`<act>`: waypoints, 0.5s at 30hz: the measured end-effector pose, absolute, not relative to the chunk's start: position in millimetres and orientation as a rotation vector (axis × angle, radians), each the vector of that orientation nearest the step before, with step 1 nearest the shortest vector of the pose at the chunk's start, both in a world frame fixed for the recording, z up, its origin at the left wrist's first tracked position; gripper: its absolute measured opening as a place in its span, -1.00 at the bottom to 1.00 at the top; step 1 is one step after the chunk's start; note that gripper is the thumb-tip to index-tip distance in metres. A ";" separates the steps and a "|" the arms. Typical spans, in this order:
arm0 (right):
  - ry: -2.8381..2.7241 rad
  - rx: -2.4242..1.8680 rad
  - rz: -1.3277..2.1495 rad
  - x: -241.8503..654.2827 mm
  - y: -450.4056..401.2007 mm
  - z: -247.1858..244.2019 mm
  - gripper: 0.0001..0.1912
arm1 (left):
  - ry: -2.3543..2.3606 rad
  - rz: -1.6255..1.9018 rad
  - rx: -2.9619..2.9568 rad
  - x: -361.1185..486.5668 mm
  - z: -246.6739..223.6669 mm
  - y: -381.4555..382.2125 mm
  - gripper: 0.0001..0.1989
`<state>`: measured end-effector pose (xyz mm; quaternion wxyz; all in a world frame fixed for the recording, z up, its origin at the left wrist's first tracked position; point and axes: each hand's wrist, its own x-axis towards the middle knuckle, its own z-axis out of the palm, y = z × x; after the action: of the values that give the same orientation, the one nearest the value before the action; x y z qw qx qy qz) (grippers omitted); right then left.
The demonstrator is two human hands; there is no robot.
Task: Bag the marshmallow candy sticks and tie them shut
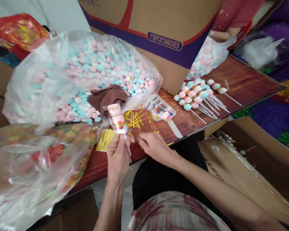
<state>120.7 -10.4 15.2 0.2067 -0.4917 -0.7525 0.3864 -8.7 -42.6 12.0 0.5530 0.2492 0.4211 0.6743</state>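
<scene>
My left hand [118, 149] is closed around the neck of a bagged marshmallow skewer [119, 120], held upright with pink, white and blue pieces inside clear printed wrap. Its white stick pokes out below my fingers. Beside it, my right hand [154, 146] is pinched, fingertips close to the bag's neck; what they hold, if anything, is too small to make out. A bit of yellow shows between the hands. Yellow twist ties [135, 118] lie loose just behind, and a bundle of yellow ties [105, 140] sits left of my left hand.
Behind is a large clear bag of marshmallows [86, 67] with a brown cloth [108, 98]. Printed wrappers [160, 109] and unwrapped marshmallow skewers [197, 93] lie to the right. A big carton [139, 38] stands at the back; an open box [262, 138] is lower right. Another person's arm [226, 33] shows behind.
</scene>
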 end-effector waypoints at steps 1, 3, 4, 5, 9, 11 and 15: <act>-2.205 -1.433 0.832 117.1 -1.0 13.2 -0.76 | 1.020 1.632 0.585 -13.6 9.5 -41.9 -0.79; -2.362 -1.485 0.449 109.6 18.6 8.6 -0.78 | 1.062 1.631 0.546 -20.9 4.6 -41.4 -0.75; -2.432 -1.474 0.313 106.4 27.8 6.2 -0.77 | 1.077 1.610 0.520 -23.2 2.5 -41.6 -0.73; -2.499 -1.438 0.215 103.9 35.9 4.1 -0.76 | 1.088 1.589 0.495 -24.7 0.7 -42.0 -0.70; -2.678 -1.177 0.058 102.0 52.6 0.7 -0.73 | 1.115 1.527 0.449 -26.2 -2.3 -42.6 -0.68; -2.711 -1.112 0.003 104.2 53.0 1.4 -0.70 | 1.132 1.516 0.452 -26.3 -1.9 -40.8 -0.70; -2.671 -1.200 -0.026 111.6 51.3 0.7 -0.69 | 1.134 1.525 0.437 -24.9 -0.3 -34.2 -0.72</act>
<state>111.6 51.3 0.7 0.1062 -0.4075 -0.9070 -0.0088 -24.9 -34.2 -0.3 0.5611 0.1857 0.4812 0.6474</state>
